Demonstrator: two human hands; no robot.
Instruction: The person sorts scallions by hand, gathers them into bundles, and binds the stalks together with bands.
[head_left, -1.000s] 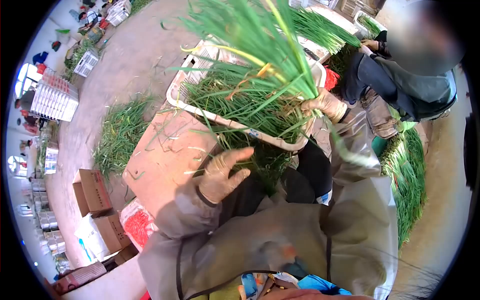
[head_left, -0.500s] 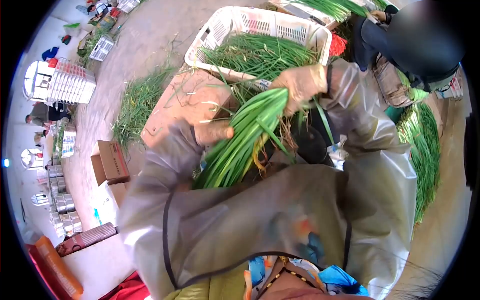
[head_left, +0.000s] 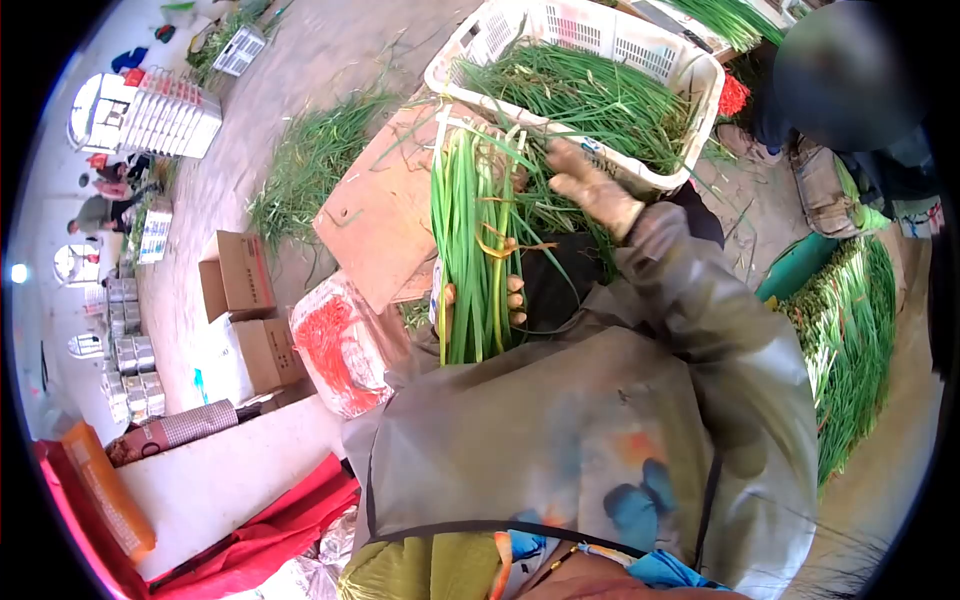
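A bunch of long green leafy stalks [head_left: 470, 230] stands lengthwise in front of my body, with a few yellowed leaves in it. My left hand [head_left: 482, 302] is wrapped round its lower part from behind; only the gloved fingertips show at both sides. My right hand [head_left: 597, 190], gloved and slightly blurred, is to the right of the bunch, apart from it, its fingers stretched out and nothing in them. Just beyond it is a white plastic crate [head_left: 705, 125] holding loose green stalks [head_left: 590, 95].
A reddish board [head_left: 375, 215] lies left of the bunch. Red ties [head_left: 335, 345] in a bag and cardboard boxes [head_left: 240, 275] are farther left. Another person [head_left: 850, 90] sits at the upper right, above stacked green stalks [head_left: 850, 340]. Loose leaves [head_left: 320, 165] cover part of the floor.
The bunch went from my right hand over the crate to between both hands, then upright in my left hand. My right hand has let go and moved right. The view has shifted.
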